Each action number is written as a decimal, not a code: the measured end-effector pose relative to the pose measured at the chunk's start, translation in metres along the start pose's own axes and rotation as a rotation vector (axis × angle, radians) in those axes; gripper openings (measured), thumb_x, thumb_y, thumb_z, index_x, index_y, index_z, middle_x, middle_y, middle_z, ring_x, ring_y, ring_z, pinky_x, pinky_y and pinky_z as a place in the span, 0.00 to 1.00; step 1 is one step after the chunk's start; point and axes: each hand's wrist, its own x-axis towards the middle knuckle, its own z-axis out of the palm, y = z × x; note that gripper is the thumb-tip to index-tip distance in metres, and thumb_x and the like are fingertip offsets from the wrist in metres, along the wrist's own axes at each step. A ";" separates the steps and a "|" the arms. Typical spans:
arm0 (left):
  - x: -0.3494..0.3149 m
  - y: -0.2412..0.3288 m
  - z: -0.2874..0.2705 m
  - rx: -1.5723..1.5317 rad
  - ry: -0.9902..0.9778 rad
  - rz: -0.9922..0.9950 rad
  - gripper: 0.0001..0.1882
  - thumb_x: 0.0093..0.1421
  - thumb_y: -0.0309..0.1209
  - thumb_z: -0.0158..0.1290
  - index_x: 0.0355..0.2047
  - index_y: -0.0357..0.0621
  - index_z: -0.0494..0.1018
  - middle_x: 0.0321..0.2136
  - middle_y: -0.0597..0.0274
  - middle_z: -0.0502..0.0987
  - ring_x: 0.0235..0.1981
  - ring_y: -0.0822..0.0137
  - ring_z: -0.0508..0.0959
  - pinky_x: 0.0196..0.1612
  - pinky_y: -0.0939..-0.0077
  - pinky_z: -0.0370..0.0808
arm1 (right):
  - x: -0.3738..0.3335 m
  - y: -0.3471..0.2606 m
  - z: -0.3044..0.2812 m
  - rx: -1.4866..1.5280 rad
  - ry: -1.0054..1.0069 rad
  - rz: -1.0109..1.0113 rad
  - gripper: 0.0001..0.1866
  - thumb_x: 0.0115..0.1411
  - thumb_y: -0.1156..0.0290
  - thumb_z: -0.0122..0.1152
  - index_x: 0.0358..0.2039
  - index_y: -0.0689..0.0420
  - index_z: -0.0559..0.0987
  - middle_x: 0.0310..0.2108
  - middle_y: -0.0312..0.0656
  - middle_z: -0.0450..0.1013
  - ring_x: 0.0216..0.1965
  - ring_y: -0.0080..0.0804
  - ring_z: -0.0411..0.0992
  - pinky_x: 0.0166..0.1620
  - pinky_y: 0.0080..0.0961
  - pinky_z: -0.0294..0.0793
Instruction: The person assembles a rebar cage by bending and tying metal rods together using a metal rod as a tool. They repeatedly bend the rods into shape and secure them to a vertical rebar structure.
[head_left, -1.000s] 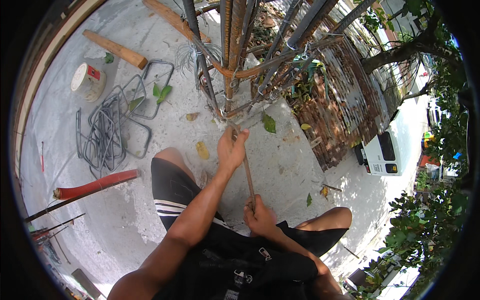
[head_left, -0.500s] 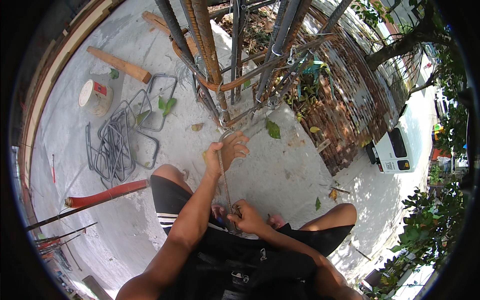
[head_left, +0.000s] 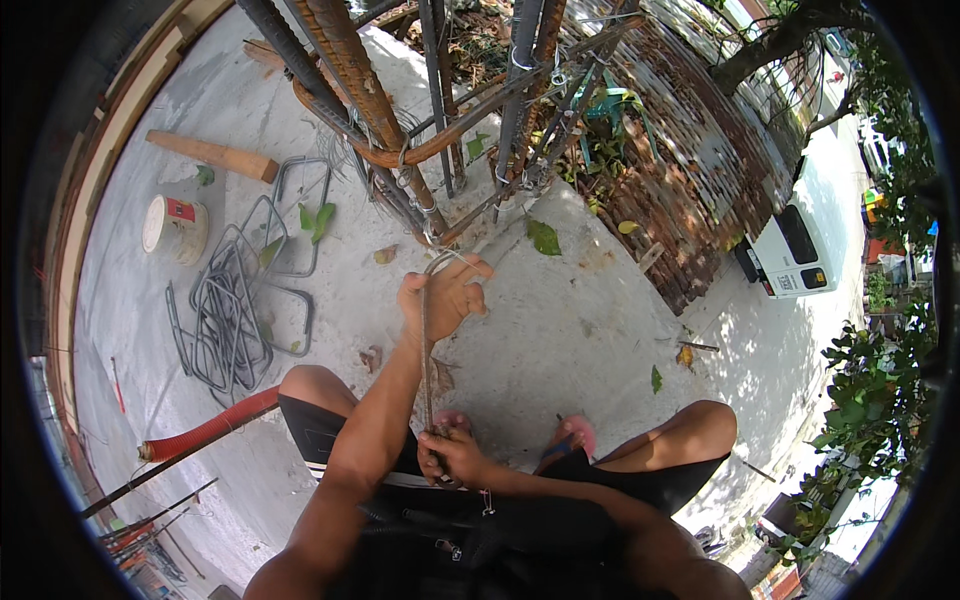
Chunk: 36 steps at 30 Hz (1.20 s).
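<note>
A thin, long steel rod (head_left: 427,370) with a curved far end runs between my two hands. My right hand (head_left: 455,455) is closed around its near end, close to my body. Farther out, my left hand (head_left: 448,300) is turned palm up, fingers apart and partly bent. The rod passes over its wrist and palm, and the curved end lies by the fingertips. Just beyond that hand is the foot of an upright cage of rusty rebar (head_left: 345,75), bound with tie wire and crossed by bent bars.
Left on the concrete lie a pile of bent steel stirrups (head_left: 225,320), a white bucket (head_left: 175,230), a timber piece (head_left: 215,155) and a red ribbed tube (head_left: 215,422). Rusty corrugated sheets (head_left: 690,160) are at the far right, with a white van (head_left: 795,250) beyond.
My right hand has shifted left with the rod's near end, and the rod stands straighter in view. My left fingers are more bent. The whole view has shifted slightly.
</note>
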 end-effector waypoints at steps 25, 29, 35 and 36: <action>0.001 -0.006 0.080 -0.075 0.243 0.042 0.33 0.55 0.44 0.45 0.57 0.36 0.61 0.53 0.49 0.69 0.53 0.54 0.69 0.53 0.58 0.64 | -0.166 -0.345 0.057 -2.833 0.780 -1.115 0.17 0.38 0.67 0.67 0.27 0.58 0.69 0.23 0.43 0.66 0.27 0.43 0.69 0.31 0.36 0.67; -0.002 -0.011 0.090 0.104 0.317 -0.071 0.25 0.52 0.43 0.46 0.46 0.39 0.67 0.43 0.53 0.73 0.39 0.57 0.74 0.41 0.62 0.68 | -0.184 -0.349 0.106 -2.376 0.459 -0.381 0.18 0.47 0.72 0.63 0.37 0.60 0.67 0.27 0.43 0.71 0.29 0.39 0.73 0.33 0.37 0.69; -0.011 0.009 0.072 0.230 0.868 0.167 0.14 0.54 0.43 0.45 0.31 0.46 0.67 0.26 0.62 0.71 0.26 0.63 0.73 0.29 0.69 0.66 | -0.191 -0.327 0.133 -1.819 0.422 0.157 0.22 0.58 0.77 0.53 0.53 0.58 0.62 0.28 0.42 0.74 0.25 0.32 0.75 0.33 0.31 0.71; -0.010 0.013 0.071 0.270 0.871 0.175 0.15 0.54 0.43 0.45 0.32 0.45 0.67 0.27 0.61 0.71 0.27 0.63 0.73 0.29 0.69 0.66 | -0.192 -0.325 0.144 -1.875 0.415 0.150 0.26 0.58 0.74 0.55 0.57 0.59 0.60 0.30 0.43 0.75 0.24 0.32 0.75 0.31 0.32 0.72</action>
